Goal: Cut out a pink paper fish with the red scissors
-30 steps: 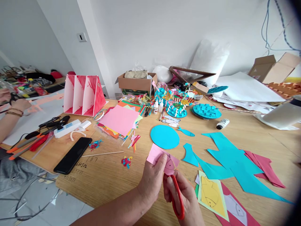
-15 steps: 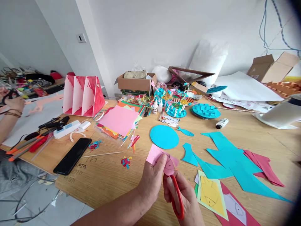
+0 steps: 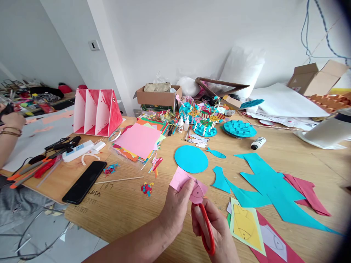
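Observation:
My left hand (image 3: 174, 206) pinches a piece of pink paper (image 3: 197, 193) with a fish drawn on it, thumb on top. In my right hand (image 3: 215, 230) is a pair of scissors (image 3: 208, 233) with red handles; their blades are hidden behind the fingers and the paper's lower edge. Just beyond the paper lies a blue paper circle (image 3: 191, 159), with a small blue paper fish (image 3: 216, 152) beside it. To the right of my hands are a yellow paper with a fish drawing (image 3: 244, 223) and a lilac one (image 3: 274, 241) on red paper.
Blue paper offcuts (image 3: 274, 186) spread over the right side. A black phone (image 3: 84, 182), a wooden stick (image 3: 117, 180) and a stack of coloured paper (image 3: 139, 140) lie left. Glue bottles (image 3: 180, 125) stand farther back. Another person's hand (image 3: 12, 122) is at far left.
My hands and the pink paper stay almost in place, with only a very slight shift. At far left, the other person's hand has moved a little to the left.

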Demonstrator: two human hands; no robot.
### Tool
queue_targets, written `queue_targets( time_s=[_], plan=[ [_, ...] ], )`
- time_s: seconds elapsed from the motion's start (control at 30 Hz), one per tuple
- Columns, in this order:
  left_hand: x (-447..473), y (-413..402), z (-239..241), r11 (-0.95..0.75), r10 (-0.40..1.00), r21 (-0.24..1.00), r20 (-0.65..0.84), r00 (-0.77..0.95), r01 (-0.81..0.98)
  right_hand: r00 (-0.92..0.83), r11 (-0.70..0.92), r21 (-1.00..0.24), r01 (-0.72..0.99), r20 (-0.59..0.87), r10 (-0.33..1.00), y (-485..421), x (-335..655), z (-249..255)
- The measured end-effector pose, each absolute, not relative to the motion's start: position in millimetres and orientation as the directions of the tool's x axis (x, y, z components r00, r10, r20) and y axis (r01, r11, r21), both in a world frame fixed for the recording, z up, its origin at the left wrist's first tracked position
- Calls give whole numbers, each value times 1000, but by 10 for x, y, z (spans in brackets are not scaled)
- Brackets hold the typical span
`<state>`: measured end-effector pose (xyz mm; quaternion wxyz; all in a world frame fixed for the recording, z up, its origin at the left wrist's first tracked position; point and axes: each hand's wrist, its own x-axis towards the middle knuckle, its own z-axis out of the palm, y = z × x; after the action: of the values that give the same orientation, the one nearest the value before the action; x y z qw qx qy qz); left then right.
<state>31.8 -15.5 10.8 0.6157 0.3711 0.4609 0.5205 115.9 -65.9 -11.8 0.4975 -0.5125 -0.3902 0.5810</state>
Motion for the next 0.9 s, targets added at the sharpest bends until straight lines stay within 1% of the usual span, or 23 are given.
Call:
queue_targets(
  time_s=[0.17,0.37,0.57,0.9],
  plan=[
    [308,-147,75,170,985,931,-163,50,-324,46,-243,-954,-173,-255,966,-631,1149,-91],
    [300,-124,56,161,987,923,-157,40,-349,46,-247,-956,-159,-257,965,-602,1153,-108],
    [289,-119,49,173,984,913,-177,24,-370,35,-238,-963,-128,-244,969,-591,1160,-125],
    [278,-114,96,213,972,888,-233,-1,-409,59,-293,-954,-66,-297,953,-586,1151,-37]
  ],
)
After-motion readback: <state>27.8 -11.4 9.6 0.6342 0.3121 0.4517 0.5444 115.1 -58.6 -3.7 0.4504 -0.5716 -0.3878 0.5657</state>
